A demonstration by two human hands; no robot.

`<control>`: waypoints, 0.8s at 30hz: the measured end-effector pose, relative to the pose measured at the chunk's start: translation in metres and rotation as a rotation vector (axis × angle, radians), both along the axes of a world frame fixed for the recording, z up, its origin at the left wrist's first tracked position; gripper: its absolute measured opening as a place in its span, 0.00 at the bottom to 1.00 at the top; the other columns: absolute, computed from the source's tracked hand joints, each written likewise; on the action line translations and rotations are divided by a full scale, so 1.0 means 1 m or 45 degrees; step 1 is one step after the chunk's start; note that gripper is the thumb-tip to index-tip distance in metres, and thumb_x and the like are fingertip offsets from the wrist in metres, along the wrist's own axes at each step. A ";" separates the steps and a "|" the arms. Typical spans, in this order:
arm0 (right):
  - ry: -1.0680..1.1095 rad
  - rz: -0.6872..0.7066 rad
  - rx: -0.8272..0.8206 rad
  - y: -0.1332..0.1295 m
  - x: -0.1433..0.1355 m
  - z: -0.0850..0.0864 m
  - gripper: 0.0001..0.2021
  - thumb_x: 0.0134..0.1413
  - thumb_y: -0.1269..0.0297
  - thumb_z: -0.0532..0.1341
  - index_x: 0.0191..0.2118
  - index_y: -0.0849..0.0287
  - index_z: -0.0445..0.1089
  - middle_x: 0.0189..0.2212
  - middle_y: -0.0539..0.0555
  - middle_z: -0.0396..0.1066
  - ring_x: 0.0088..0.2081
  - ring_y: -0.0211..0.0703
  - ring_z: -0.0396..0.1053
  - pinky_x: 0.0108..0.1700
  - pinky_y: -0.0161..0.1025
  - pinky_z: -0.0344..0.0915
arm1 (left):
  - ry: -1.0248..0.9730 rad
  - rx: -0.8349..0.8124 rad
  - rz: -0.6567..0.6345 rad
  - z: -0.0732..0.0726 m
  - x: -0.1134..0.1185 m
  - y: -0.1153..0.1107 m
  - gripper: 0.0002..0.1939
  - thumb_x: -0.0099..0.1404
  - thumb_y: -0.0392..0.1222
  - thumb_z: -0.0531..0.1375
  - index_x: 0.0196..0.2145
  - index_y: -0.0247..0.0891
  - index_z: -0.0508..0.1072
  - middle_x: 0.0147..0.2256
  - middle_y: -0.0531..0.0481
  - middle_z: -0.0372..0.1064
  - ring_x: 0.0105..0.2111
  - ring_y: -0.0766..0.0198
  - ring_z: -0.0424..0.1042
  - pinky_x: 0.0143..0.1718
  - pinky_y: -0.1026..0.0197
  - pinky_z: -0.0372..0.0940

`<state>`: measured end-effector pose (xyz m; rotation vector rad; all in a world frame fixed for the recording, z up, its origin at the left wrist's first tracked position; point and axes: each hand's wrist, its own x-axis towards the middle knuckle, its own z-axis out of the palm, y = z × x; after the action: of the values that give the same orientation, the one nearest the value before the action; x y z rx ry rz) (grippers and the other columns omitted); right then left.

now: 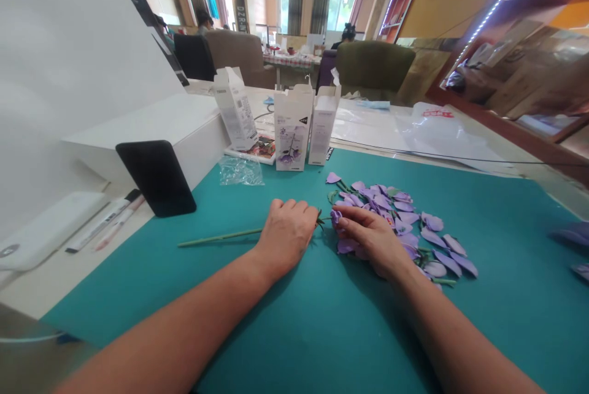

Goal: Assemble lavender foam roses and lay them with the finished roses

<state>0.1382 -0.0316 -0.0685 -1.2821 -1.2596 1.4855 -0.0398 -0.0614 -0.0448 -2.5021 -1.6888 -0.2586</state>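
We're gripping the green stem [221, 238] with our left hand [289, 229], fingers curled round it and hiding its middle; it's lying over the teal mat [294, 326], bare end pointing left. Our right hand [370, 235] is pinching a small purple bud [336, 217] at the other end — the purple petal pile [407, 207] is crowding that hand, and the hand is blocking part of it. Beyond, three white cartons [291, 118] are standing open-topped, a crumpled clear wrapper [240, 171] lying in front. Off left, a black phone-shaped slab [156, 178] is standing tilted beside a white box [193, 148] — a capped marker [101, 222] is lying near it.
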 end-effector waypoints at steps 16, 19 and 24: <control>-0.054 -0.202 0.111 0.001 -0.003 -0.005 0.21 0.32 0.51 0.72 0.32 0.61 0.76 0.26 0.54 0.77 0.26 0.40 0.72 0.28 0.36 0.68 | 0.009 0.061 -0.002 -0.004 0.003 0.000 0.08 0.68 0.35 0.50 0.36 0.36 0.69 0.35 0.46 0.71 0.37 0.53 0.68 0.36 0.52 0.53; -0.072 -0.248 0.130 0.000 -0.006 -0.005 0.21 0.32 0.50 0.71 0.31 0.61 0.77 0.25 0.55 0.77 0.27 0.43 0.73 0.26 0.35 0.67 | 0.022 0.077 -0.003 -0.006 0.003 0.001 0.07 0.68 0.34 0.51 0.35 0.36 0.68 0.35 0.45 0.71 0.36 0.53 0.68 0.35 0.52 0.54; -0.046 -0.308 0.148 -0.003 -0.012 -0.004 0.20 0.31 0.50 0.71 0.29 0.61 0.77 0.24 0.54 0.76 0.27 0.43 0.73 0.27 0.36 0.68 | 0.029 0.095 0.002 -0.009 0.004 0.001 0.07 0.68 0.34 0.51 0.34 0.36 0.68 0.33 0.45 0.70 0.35 0.53 0.68 0.34 0.53 0.55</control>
<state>0.1259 -0.0342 -0.0723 -1.3375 -1.1509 1.2066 -0.0361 -0.0601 -0.0535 -2.4413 -1.6412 -0.2864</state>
